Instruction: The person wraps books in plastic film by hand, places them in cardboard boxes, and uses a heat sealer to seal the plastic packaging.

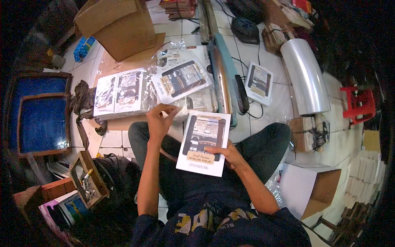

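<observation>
Holding book (pixel 203 143), right hand (pixel 228 154) at edge

We see a white tiled floor (pixel 271 70); beyond its middle a cardboard box (pixel 119 24), right of that a clear film roll (pixel 304 78), then a red stool (pixel 358 105).

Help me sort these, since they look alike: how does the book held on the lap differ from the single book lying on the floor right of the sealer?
The lap book is held by the right hand; the floor book lies alone, untouched. The lap book looks larger, being nearer the camera. Both share a white cover with a dark picture panel.
</observation>
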A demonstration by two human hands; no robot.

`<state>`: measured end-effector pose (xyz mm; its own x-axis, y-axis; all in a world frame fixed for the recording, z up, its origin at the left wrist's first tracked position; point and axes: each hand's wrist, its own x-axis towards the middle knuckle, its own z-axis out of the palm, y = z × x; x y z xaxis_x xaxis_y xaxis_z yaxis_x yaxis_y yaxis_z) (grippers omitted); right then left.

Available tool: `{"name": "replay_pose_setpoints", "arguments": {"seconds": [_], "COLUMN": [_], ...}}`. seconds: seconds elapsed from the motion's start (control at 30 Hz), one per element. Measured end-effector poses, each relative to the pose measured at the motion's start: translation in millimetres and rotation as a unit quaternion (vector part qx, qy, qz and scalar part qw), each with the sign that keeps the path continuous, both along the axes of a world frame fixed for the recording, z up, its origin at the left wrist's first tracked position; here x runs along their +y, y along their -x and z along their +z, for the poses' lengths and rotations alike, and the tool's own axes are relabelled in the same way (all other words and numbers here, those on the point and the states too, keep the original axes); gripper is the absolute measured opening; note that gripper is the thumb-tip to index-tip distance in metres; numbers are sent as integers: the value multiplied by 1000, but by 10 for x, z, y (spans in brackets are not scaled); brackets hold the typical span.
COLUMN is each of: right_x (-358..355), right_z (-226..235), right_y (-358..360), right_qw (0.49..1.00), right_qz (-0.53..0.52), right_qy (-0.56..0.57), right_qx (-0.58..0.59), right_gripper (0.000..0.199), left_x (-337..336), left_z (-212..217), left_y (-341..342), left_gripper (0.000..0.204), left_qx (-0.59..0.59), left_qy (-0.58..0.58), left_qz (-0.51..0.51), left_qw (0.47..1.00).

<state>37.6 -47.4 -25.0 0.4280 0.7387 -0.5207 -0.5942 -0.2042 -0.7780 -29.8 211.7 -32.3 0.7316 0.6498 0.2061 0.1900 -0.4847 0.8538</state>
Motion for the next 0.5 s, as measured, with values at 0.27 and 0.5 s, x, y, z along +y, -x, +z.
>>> {"name": "replay_pose_setpoints", "arguments": {"seconds": [0.27,0.5], "right_x": [89,303], "right_z": [7,-170], "right_y": [-26,-166], "right_qw": [998,975], "right_qz": [-43,-193], "right_qy": [-21,-84], "right_qx": [27,69], "right_gripper": [57,52], "left_x": [-215,-246], "left_z": [43,-13], "left_y": [126,303], "left_gripper": [25,17], "left_qx": [-73,-19], "left_qy": [-138,-28], "left_qz": [81,61], "left_qw": [984,998]}}
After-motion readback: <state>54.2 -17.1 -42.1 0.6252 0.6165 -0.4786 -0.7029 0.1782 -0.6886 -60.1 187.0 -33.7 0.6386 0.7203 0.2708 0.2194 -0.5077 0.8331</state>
